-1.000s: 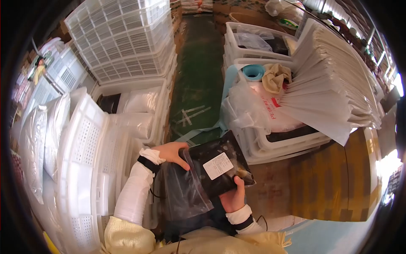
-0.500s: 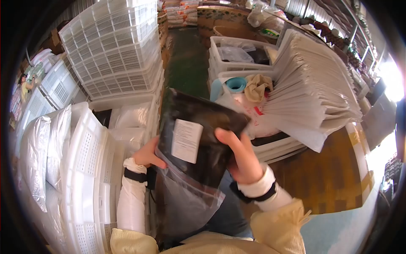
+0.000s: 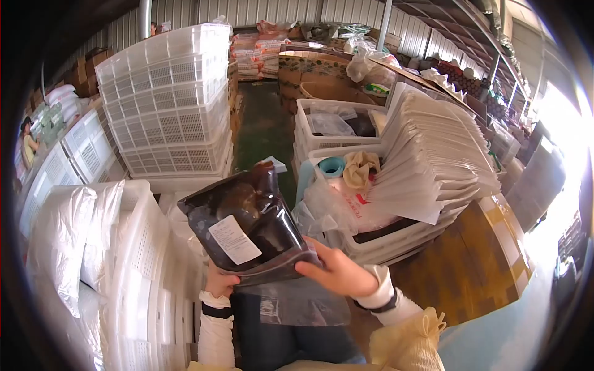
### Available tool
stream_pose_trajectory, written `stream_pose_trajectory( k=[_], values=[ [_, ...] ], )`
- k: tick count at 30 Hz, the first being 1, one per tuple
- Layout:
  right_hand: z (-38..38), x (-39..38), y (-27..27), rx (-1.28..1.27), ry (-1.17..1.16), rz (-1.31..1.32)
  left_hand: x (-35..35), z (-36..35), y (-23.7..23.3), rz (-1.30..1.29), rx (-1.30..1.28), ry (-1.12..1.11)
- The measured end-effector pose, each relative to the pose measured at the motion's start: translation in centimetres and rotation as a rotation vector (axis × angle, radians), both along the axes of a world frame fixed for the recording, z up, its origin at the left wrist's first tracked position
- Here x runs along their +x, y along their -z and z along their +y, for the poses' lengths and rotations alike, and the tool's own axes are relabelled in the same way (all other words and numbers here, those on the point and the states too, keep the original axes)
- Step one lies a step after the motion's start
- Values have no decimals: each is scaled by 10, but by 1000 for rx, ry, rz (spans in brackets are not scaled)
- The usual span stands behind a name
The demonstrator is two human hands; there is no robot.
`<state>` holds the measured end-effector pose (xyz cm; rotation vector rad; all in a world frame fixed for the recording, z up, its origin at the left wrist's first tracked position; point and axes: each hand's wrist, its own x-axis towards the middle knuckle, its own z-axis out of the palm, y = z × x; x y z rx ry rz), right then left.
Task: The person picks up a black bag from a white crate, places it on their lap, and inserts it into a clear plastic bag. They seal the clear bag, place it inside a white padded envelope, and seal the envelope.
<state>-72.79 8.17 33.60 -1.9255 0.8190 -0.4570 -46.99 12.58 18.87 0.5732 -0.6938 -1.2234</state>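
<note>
A clear plastic bag with dark, glossy contents (image 3: pixel 266 213) is tilted in front of me, its far end raised. On its face is a white printed label (image 3: pixel 235 240). My left hand (image 3: pixel 220 282) grips the near left edge from below, fingers partly hidden under the bag. At the near right corner, my right hand (image 3: pixel 339 272) pinches the plastic between thumb and fingers. A transparent empty-looking part of the plastic (image 3: pixel 303 304) hangs below the hands, over my lap.
White crates (image 3: pixel 167 117) are stacked at the left, with silvery packages (image 3: pixel 65 241) beside the nearer ones. Right of the aisle stand a blue tape roll (image 3: pixel 331 166), a crumpled beige cloth (image 3: pixel 361 171), fanned white bags (image 3: pixel 427 154) and a taped cardboard box (image 3: pixel 461 266).
The dark bag has turned and tilted, its label now slanting the other way. My right hand has moved down from its upper side to the near corner. My view has lifted.
</note>
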Motion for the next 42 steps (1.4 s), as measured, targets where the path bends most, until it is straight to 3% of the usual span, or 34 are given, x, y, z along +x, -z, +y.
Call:
stream_pose_trajectory(
  k=[5,13,17,20,23,26,29,34,37,41,42],
  values=[
    [-25,1,38,296,-216,-301,3,3,-4,-188,-17,14],
    [-45,13,59,381,-77,-476,-9,2,-34,-340,51,-20],
    [-46,18,72,277,-109,-632,-20,12,-62,-421,49,-53],
    [-40,19,85,347,5,-590,-23,16,-43,-519,97,-212],
    [-42,23,100,346,62,-594,-36,21,-63,-501,154,-244],
    [-35,27,108,322,174,-538,-31,16,-48,-406,259,-193],
    [-38,34,132,477,309,-591,-38,14,-33,-336,291,-241],
    [-48,46,160,355,433,-644,-30,-4,-9,-210,333,-216],
    [-65,52,171,421,462,-625,-20,-19,-1,-194,396,-181],
    [-103,47,218,490,492,-474,-1,-48,48,-407,516,-201],
    [-104,44,210,413,488,-456,2,-50,53,-328,491,-259]
  ],
)
